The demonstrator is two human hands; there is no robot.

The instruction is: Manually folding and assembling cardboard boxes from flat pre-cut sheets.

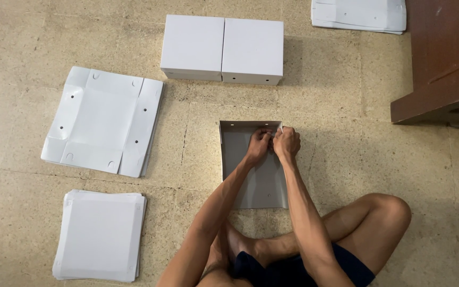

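half-folded box: I see a grey-white cardboard tray (pixel 251 175) lying on the floor straight ahead of my crossed legs, its left and far walls already standing, the near end still flat
left hand: my left hand (pixel 258 144) sits at the far right corner of the tray, grip closed, fingers pinched on the edge of the far wall
right hand: my right hand (pixel 287 142) is just beside the left one, touching it, grip clamped on the same corner where the flap meets the wall; the fingertips themselves are hidden behind the knuckles
handling: I judge the card thin, light and stiff only along its creases; it should bend easily where scored and may crumple or tear if pressed mid-panel, and the smooth face looks a bit slippery
where to hold: I would take it at corners and along fold lines, near the small punched holes and tabs, not on the open flat panels
finished boxes: two white closed boxes (pixel 222 49) stand touching side by side beyond the tray
opened blank: one unfolded sheet (pixel 102 119) with creased flaps lies to the left, well apart
flat stack: a pile of flat blanks (pixel 101 235) rests near my left knee; another pile (pixel 358 15) sits at the far right
furniture: a brown wooden piece (pixel 442 58) stands on the right
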